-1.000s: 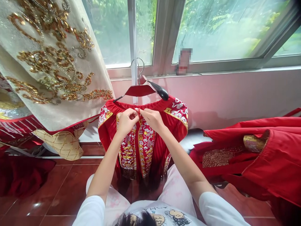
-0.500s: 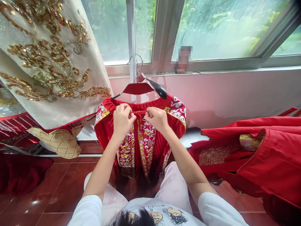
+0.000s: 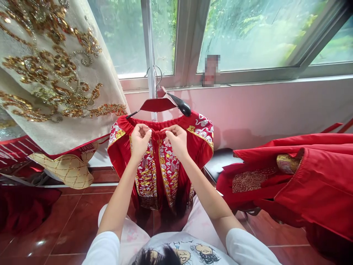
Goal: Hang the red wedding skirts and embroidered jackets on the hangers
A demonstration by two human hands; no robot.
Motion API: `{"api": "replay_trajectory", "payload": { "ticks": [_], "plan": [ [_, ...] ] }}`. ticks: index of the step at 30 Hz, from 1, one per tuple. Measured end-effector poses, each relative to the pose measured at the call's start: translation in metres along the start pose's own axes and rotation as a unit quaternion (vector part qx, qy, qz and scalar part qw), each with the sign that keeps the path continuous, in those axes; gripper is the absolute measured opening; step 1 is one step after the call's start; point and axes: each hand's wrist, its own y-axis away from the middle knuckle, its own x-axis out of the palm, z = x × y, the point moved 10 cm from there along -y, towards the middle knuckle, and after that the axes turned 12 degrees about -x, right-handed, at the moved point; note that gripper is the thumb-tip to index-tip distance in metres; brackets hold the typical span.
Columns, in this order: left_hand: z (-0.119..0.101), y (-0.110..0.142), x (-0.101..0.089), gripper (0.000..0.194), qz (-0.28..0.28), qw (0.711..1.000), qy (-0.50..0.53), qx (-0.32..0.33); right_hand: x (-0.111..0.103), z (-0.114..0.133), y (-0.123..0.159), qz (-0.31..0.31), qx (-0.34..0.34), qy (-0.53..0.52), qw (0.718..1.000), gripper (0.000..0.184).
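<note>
In front of my knees hangs a red skirt (image 3: 145, 180) with a gathered waistband and panels embroidered in silver and gold. A dark red hanger (image 3: 158, 105) with black ends is at the top of it, behind my hands. My left hand (image 3: 140, 141) pinches the near edge of the waistband, left of the middle, between thumb and fingers. Close by on the right, my right hand (image 3: 178, 141) has the same edge in a pinch. Between the two hands a short stretch of the red edge shows.
White cloth with gold sequins (image 3: 60, 81) hangs at the left, with a gold quilted piece (image 3: 66, 171) below it. Red garments (image 3: 317, 184) lie to the right. A metal pole (image 3: 151, 59) stands before the window, above a pink wall (image 3: 248, 110).
My fingers have shifted from a tighter curl to a pinch with the thumbs stretched along the waistband. The view has turned slightly, so the scene sits a little further left.
</note>
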Motion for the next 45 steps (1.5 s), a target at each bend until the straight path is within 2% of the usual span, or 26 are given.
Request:
{"api": "replay_trajectory", "payload": {
  "ticks": [3,7,9,11,12,13,14,15,17,19,21,22,24,26,28,31,33,35,38,41,45],
  "plan": [
    [0.0,-0.002,0.001,0.014,0.026,1.0,-0.01,-0.001,-0.001,-0.005,-0.002,-0.015,0.024,-0.035,0.999,0.008],
    [-0.017,0.003,-0.006,0.009,0.054,0.988,-0.128,0.072,-0.001,0.002,-0.006,0.029,0.0,-0.018,0.999,0.009],
    [-0.027,0.007,-0.011,0.008,0.056,0.958,-0.252,0.123,-0.003,0.002,-0.008,0.05,0.001,-0.009,0.999,0.008],
    [-0.033,0.011,-0.011,0.011,0.066,0.912,-0.366,0.17,-0.007,0.0,-0.009,0.066,0.007,0.004,0.998,0.008],
    [-0.033,0.014,-0.01,0.012,0.073,0.895,-0.398,0.187,-0.008,-0.002,-0.01,0.074,0.01,0.009,0.997,0.009],
    [-0.033,0.015,-0.009,0.011,0.077,0.891,-0.404,0.192,-0.009,-0.004,-0.01,0.082,0.012,0.008,0.997,0.01],
    [-0.033,0.016,-0.01,0.01,0.076,0.903,-0.381,0.185,-0.009,-0.007,-0.01,0.086,0.017,-0.003,0.996,0.011],
    [-0.032,0.015,-0.011,0.008,0.071,0.925,-0.332,0.168,-0.008,-0.009,-0.011,0.087,0.025,-0.025,0.996,0.012],
    [-0.024,0.012,-0.01,0.012,0.081,0.972,-0.192,0.106,-0.006,-0.014,-0.01,0.083,0.047,-0.094,0.991,0.017],
    [-0.013,0.009,-0.003,0.015,0.116,0.989,-0.081,0.036,-0.004,-0.017,-0.01,0.076,0.063,-0.157,0.983,0.024],
    [-0.009,0.007,0.002,0.013,0.13,0.987,-0.096,0.01,-0.004,-0.016,-0.01,0.073,0.068,-0.173,0.98,0.026],
    [-0.012,0.006,-0.001,0.012,0.11,0.983,-0.148,0.018,-0.005,-0.016,-0.011,0.075,0.068,-0.163,0.981,0.026],
    [-0.025,0.004,-0.013,0.014,0.034,0.959,-0.275,0.065,-0.008,-0.014,-0.012,0.077,0.061,-0.126,0.987,0.023],
    [-0.037,0.007,-0.019,0.016,-0.002,0.937,-0.334,0.103,-0.013,-0.012,-0.014,0.072,0.051,-0.099,0.991,0.021],
    [-0.036,0.009,-0.014,0.018,0.054,0.957,-0.266,0.099,-0.017,-0.012,-0.016,0.064,0.042,-0.109,0.991,0.02],
    [-0.027,0.01,-0.007,0.024,0.164,0.983,-0.064,0.056,-0.017,-0.015,-0.017,0.069,0.04,-0.156,0.985,0.025],
    [-0.021,0.008,-0.007,0.029,0.186,0.982,0.021,0.035,-0.017,-0.017,-0.018,0.07,0.041,-0.173,0.982,0.025],
    [-0.016,0.007,-0.006,0.032,0.199,0.979,0.051,0.019,-0.018,-0.018,-0.02,0.063,0.043,-0.179,0.981,0.023],
    [-0.016,0.007,-0.005,0.03,0.191,0.981,0.03,0.023,-0.018,-0.02,-0.021,0.052,0.053,-0.189,0.979,0.023],
    [-0.022,0.01,-0.007,0.019,0.158,0.984,-0.063,0.061,-0.019,-0.02,-0.022,0.043,0.058,-0.196,0.978,0.025],
    [-0.023,0.013,-0.006,0.009,0.149,0.968,-0.174,0.098,-0.024,-0.017,-0.024,0.05,0.052,-0.199,0.977,0.031]
  ]
}}
